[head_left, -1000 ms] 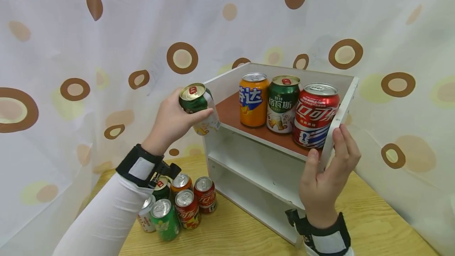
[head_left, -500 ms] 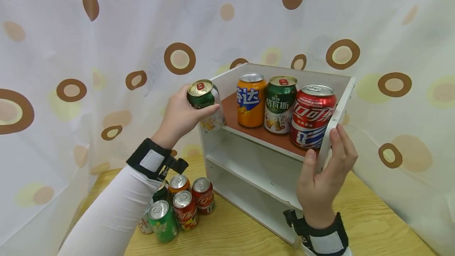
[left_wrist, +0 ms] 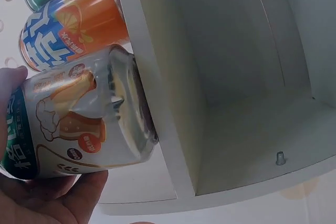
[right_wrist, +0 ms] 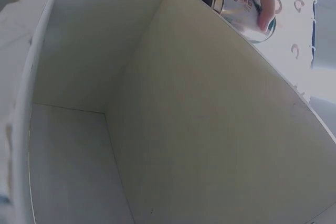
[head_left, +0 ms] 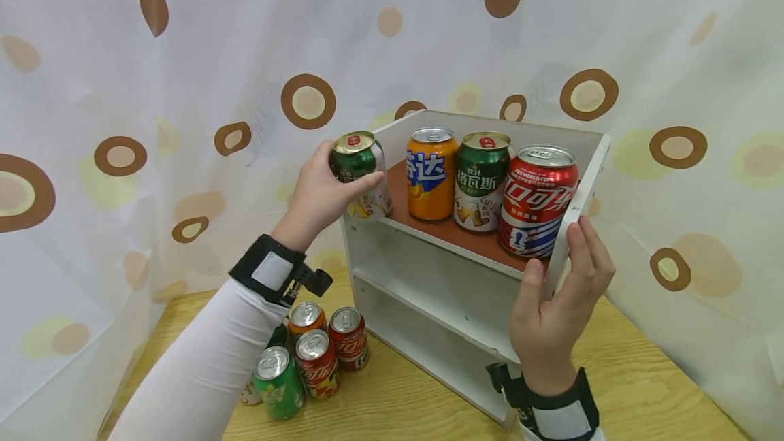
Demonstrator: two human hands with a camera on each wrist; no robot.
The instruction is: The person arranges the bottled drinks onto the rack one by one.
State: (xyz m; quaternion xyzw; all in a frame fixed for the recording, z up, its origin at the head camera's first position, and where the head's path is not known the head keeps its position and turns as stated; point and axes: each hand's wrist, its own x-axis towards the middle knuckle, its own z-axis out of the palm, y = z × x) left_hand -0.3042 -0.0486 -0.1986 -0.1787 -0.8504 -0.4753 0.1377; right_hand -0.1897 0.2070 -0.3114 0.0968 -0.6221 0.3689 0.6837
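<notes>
My left hand (head_left: 318, 196) grips a green-and-white drink can (head_left: 358, 160) with a gold lid, thumb across its front. The can tilts slightly at the left front edge of the small shelf unit's (head_left: 429, 230) top. In the left wrist view, the base of this can (left_wrist: 94, 119) is right at the shelf edge; whether it bears its weight there I cannot tell. An orange can (head_left: 431, 179), a matching green-and-white can (head_left: 480, 186) and a red can (head_left: 539, 203) stand in a row on top. My right hand (head_left: 560, 312) touches the right side panel with fairly straight fingers.
On the wooden table (head_left: 392, 400), left of the unit, several cans stand grouped, including a green can (head_left: 279, 386) and a red can (head_left: 317, 366). My left forearm partly hides them. A patterned curtain (head_left: 245, 53) hangs behind. Two lower compartments face me.
My left hand has carried the green-and-white can rightward and slightly up to the shelf top's left edge, making it more upright. My right hand stays at the side panel.
</notes>
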